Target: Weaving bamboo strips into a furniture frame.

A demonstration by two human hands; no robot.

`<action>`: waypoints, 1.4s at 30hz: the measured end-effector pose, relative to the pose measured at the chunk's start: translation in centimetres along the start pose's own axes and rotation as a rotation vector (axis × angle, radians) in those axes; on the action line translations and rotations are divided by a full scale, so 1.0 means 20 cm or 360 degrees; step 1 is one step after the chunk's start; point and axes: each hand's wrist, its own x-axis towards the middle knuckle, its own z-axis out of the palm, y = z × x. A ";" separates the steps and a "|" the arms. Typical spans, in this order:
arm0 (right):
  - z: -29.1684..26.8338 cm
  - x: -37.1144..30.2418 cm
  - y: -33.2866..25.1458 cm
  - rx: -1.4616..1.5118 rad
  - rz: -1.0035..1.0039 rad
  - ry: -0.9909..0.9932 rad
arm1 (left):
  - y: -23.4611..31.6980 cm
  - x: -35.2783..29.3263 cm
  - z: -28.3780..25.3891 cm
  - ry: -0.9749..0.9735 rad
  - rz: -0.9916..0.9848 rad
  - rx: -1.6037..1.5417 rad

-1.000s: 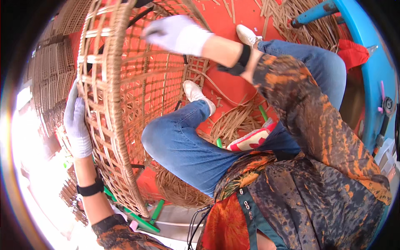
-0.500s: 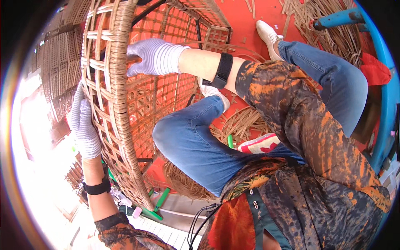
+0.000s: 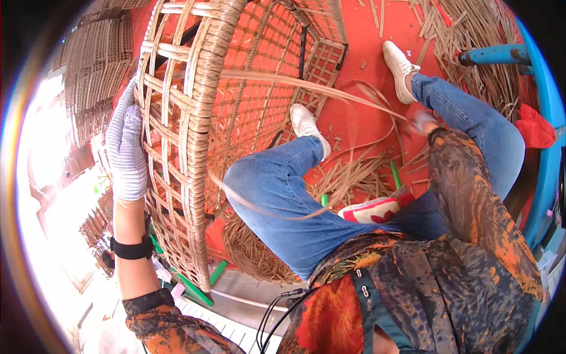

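Note:
A large woven basket [image 3: 197,135] stands tilted on its side at the left, with black frame bars inside its strip weave. Against its outer side lies my left hand [image 3: 127,154], in a striped white-and-lilac glove, with the fingers stretched out flat. Off to the right, near my knee, my right hand [image 3: 422,120] is smeared by motion. A pale flat weaving strip [image 3: 312,88] runs taut from the basket's rim to that hand, which appears closed on its end. Another loose length curves blurred across my thigh.
Cut strips [image 3: 359,183] lie scattered on the red floor covering [image 3: 365,53]. A bundle of long strips [image 3: 477,65] sits at the far right beside a blue metal frame [image 3: 545,118]. Coiled strips [image 3: 253,248] lie under my left leg. Brown woven panels [image 3: 97,71] are stacked at the far left.
My right hand has come out of the basket and swung far right, drawing the strip with it. The basket has shifted slightly right; my left hand stays on its side.

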 end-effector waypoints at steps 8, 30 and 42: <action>-1.21 0.83 -0.47 0.0926 0.0130 0.0999 | 0.04 0.06 0.04 -0.0030 -0.0008 -0.0236; -0.80 0.79 -0.36 0.1517 -0.0644 0.0849 | 0.01 0.07 0.00 -0.0038 0.0203 0.0007; -1.05 0.87 -0.42 0.0469 0.0242 -0.0159 | -0.06 0.12 0.02 0.0020 0.0239 0.0069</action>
